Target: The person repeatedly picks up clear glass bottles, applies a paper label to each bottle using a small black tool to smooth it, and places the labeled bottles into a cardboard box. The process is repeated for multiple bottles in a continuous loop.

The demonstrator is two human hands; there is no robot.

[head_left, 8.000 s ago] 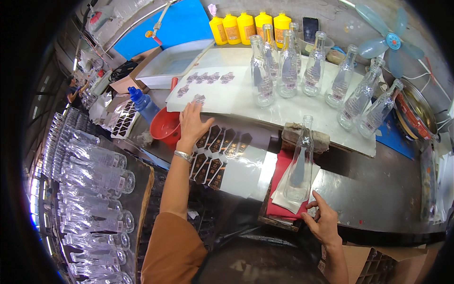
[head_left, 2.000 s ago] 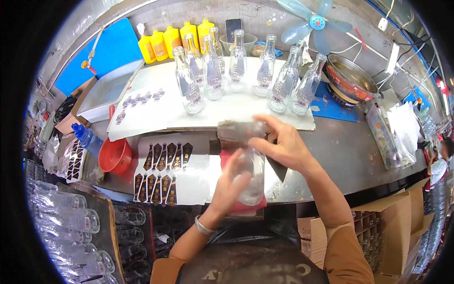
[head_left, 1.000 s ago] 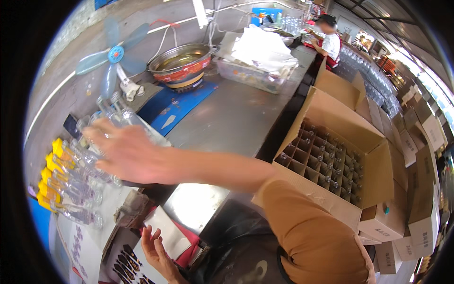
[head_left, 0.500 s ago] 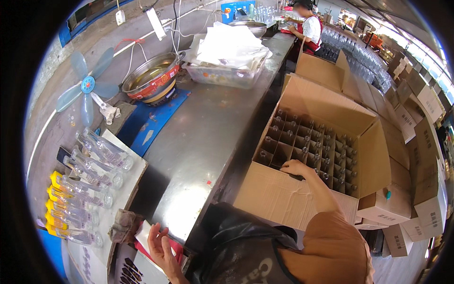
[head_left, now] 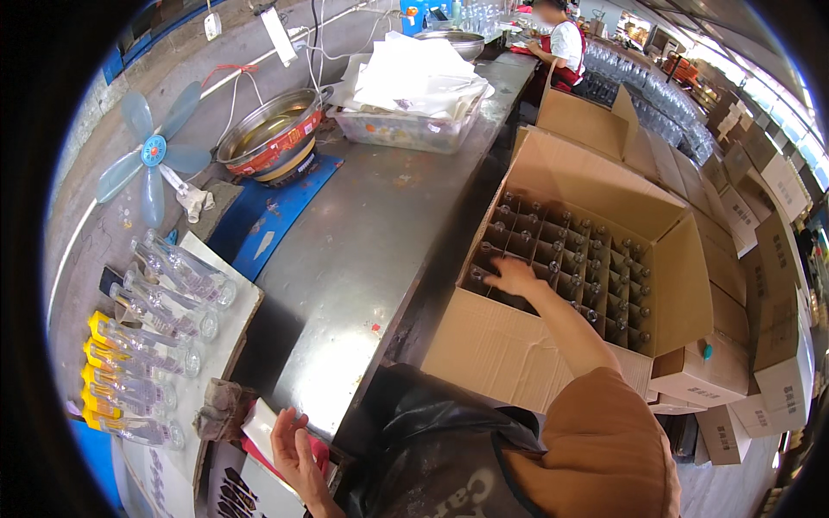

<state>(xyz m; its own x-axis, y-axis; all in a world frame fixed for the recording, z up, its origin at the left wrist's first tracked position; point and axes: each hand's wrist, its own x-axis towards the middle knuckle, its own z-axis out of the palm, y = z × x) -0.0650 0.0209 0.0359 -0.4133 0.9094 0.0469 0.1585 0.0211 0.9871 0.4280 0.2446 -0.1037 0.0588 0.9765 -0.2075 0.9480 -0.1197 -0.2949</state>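
Observation:
My right hand (head_left: 516, 277) reaches into an open cardboard box (head_left: 505, 332) on the right, over its near left corner. Its fingers are stretched and apart, close to the neck of a clear glass bottle (head_left: 477, 272); whether they touch it I cannot tell. Cardboard dividers part the box into cells, many with a bottle neck showing; the cells under my palm are hidden. Low in the view, my left hand (head_left: 296, 453) hovers with loosely spread fingers and nothing in them. Beside it lie a red and white item (head_left: 259, 432) and a crumpled brownish cloth (head_left: 223, 410).
At left, several clear bottles (head_left: 177, 312) lie on a white board, some in yellow holders (head_left: 98, 354). A metal bench (head_left: 371, 224) carries a plastic tub of paper (head_left: 397, 129) and a pan (head_left: 272, 129). A fan (head_left: 154, 151) stands behind; more cartons (head_left: 691, 276) are at right.
My right hand has moved left and away from me, from the box's near edge to its left corner cells, and its fingers have opened out. The left hand is nearly still.

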